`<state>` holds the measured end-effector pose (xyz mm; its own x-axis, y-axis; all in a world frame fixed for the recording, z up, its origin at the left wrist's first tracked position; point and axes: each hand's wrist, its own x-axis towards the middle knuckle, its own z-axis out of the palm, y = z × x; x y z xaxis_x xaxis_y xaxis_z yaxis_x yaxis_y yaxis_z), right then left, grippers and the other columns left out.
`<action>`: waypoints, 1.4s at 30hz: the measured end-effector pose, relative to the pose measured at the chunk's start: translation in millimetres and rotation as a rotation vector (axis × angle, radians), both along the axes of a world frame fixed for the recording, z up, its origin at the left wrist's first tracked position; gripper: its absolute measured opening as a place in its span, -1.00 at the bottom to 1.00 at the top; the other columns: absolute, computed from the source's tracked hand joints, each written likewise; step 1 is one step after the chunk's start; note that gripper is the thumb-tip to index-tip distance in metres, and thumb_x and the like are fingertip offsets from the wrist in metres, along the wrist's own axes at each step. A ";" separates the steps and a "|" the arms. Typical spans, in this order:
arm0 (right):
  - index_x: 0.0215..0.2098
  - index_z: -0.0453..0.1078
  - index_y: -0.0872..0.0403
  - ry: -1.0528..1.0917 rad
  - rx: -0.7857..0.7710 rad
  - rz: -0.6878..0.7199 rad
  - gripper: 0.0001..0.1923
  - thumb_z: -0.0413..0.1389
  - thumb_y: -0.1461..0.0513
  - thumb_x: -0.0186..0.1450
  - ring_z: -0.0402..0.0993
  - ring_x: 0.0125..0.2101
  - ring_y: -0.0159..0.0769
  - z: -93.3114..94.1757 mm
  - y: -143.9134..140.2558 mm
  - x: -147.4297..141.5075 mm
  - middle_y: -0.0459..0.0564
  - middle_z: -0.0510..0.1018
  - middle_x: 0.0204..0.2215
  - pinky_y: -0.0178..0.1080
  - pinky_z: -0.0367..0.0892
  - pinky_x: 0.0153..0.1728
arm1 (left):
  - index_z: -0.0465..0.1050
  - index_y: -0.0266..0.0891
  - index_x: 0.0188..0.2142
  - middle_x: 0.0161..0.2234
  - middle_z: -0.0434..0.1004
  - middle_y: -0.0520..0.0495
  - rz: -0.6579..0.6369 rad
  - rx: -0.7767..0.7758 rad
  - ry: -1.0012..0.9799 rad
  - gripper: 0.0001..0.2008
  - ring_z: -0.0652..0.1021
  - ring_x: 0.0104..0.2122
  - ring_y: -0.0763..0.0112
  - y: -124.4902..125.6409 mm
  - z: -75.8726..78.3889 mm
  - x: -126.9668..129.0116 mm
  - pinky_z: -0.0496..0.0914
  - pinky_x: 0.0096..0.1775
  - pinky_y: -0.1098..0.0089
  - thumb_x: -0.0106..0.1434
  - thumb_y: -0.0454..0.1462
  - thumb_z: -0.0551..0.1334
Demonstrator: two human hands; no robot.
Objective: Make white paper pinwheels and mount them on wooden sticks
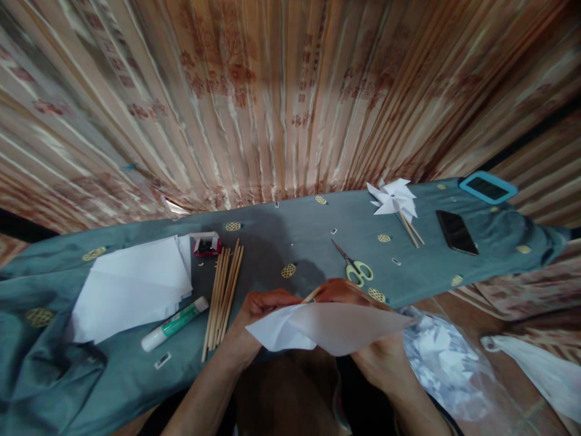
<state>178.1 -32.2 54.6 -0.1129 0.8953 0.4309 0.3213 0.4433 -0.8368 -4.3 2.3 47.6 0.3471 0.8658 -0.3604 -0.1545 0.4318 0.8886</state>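
Close to my body, a white paper pinwheel (349,327) is held up at the near edge of the table, its folded blades bulging towards me. My left hand (261,306) is closed at its left side, fingers curled behind the paper. My right hand (347,293) is closed at the back and right of it, partly covered by the blades. Between both hands a short piece of a wooden stick (311,295) shows; the paper hides where it meets the pinwheel. Scissors (353,266) with yellow-green handles lie just beyond my right hand.
To the left lie a stack of white paper (134,284), a glue stick (175,324), several wooden sticks (222,297) and a small red box (207,244). Finished pinwheels (394,197), a phone (456,232) and a blue-framed device (488,187) lie right. A plastic bag (447,357) sits below.
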 end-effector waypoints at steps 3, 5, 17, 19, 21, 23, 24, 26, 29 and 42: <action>-0.17 0.44 -0.08 0.030 0.029 0.025 -0.75 0.06 0.36 0.29 0.57 -0.20 -0.18 -0.2 -0.4 -0.4 -0.04 0.63 -0.26 -0.08 0.43 -0.06 | 0.66 -0.20 -0.54 -0.53 0.55 -0.04 0.004 0.022 0.026 -0.84 0.44 -0.50 0.34 0.1 0.2 0.1 0.28 -0.44 0.39 -0.14 -0.19 0.36; -0.16 0.44 -0.08 0.031 0.040 0.024 -0.71 0.06 0.40 0.27 0.56 -0.18 -0.18 -0.1 -0.3 -0.3 -0.04 0.62 -0.25 -0.10 0.42 -0.07 | 0.66 -0.20 -0.55 -0.54 0.55 -0.04 0.003 0.035 0.031 -0.83 0.44 -0.51 0.34 0.3 -0.3 0.1 0.28 -0.45 0.39 -0.14 -0.18 0.36; -0.15 0.44 -0.10 0.005 0.051 0.038 -0.72 0.08 0.37 0.25 0.54 -0.17 -0.19 2.8 0.7 1.5 -0.08 0.62 -0.26 -0.13 0.39 -0.08 | 0.67 -0.16 -0.53 -0.52 0.56 -0.01 0.028 0.030 -0.030 -0.90 0.47 -0.48 0.38 2.0 -3.3 0.5 0.27 -0.40 0.41 -0.10 -0.24 0.36; -0.16 0.44 -0.07 -0.002 0.051 0.033 -0.74 0.08 0.37 0.25 0.54 -0.18 -0.18 3.5 1.1 0.9 -0.05 0.62 -0.27 -0.13 0.39 -0.10 | 0.67 -0.17 -0.54 -0.52 0.57 -0.01 0.044 0.038 -0.028 -0.90 0.47 -0.47 0.37 2.2 -3.2 0.8 0.29 -0.39 0.41 -0.10 -0.24 0.36; -0.16 0.44 -0.05 -0.013 0.057 0.030 -0.75 0.07 0.37 0.26 0.55 -0.18 -0.17 4.1 1.4 0.4 -0.03 0.63 -0.27 -0.12 0.39 -0.10 | 0.66 -0.18 -0.54 -0.52 0.57 -0.02 0.041 0.045 -0.031 -0.89 0.47 -0.48 0.36 2.1 -2.6 0.8 0.29 -0.39 0.39 -0.10 -0.23 0.36; -0.16 0.44 -0.05 -0.016 0.062 0.034 -0.75 0.07 0.37 0.27 0.55 -0.17 -0.18 4.1 1.6 0.1 -0.03 0.63 -0.26 -0.12 0.39 -0.09 | 0.66 -0.17 -0.54 -0.52 0.57 -0.03 0.032 0.049 -0.033 -0.88 0.47 -0.49 0.36 1.9 -2.3 0.6 0.29 -0.40 0.38 -0.10 -0.21 0.36; -0.16 0.44 -0.06 -0.011 0.061 0.040 -0.75 0.08 0.37 0.27 0.55 -0.17 -0.19 3.8 1.7 0.1 -0.04 0.63 -0.25 -0.13 0.39 -0.09 | 0.66 -0.17 -0.54 -0.52 0.57 -0.04 0.027 0.053 -0.032 -0.87 0.47 -0.50 0.36 1.8 -2.5 0.5 0.29 -0.41 0.38 -0.10 -0.20 0.36; -0.15 0.43 -0.06 0.003 0.062 0.054 -0.76 0.08 0.36 0.28 0.55 -0.18 -0.21 2.5 1.8 0.1 -0.05 0.63 -0.24 -0.14 0.38 -0.08 | 0.67 -0.16 -0.54 -0.53 0.57 -0.03 0.023 0.061 -0.034 -0.87 0.46 -0.52 0.36 1.9 -4.1 0.6 0.28 -0.43 0.38 -0.12 -0.19 0.36; -0.16 0.44 -0.06 0.016 0.058 0.048 -0.75 0.08 0.36 0.26 0.55 -0.18 -0.22 0.6 1.4 0.3 -0.06 0.63 -0.25 -0.15 0.38 -0.09 | 0.67 -0.14 -0.54 -0.55 0.57 -0.04 0.036 0.070 -0.043 -0.87 0.45 -0.54 0.36 2.4 -7.6 1.0 0.26 -0.46 0.39 -0.14 -0.20 0.36; -0.17 0.45 -0.03 0.020 0.044 0.032 -0.73 0.06 0.39 0.25 0.55 -0.19 -0.23 5.9 2.2 0.1 -0.05 0.63 -0.25 -0.16 0.40 -0.09 | 0.67 -0.20 -0.53 -0.55 0.52 -0.06 0.011 0.066 -0.071 -0.83 0.43 -0.54 0.40 1.1 -10.4 0.6 0.25 -0.46 0.40 -0.13 -0.16 0.42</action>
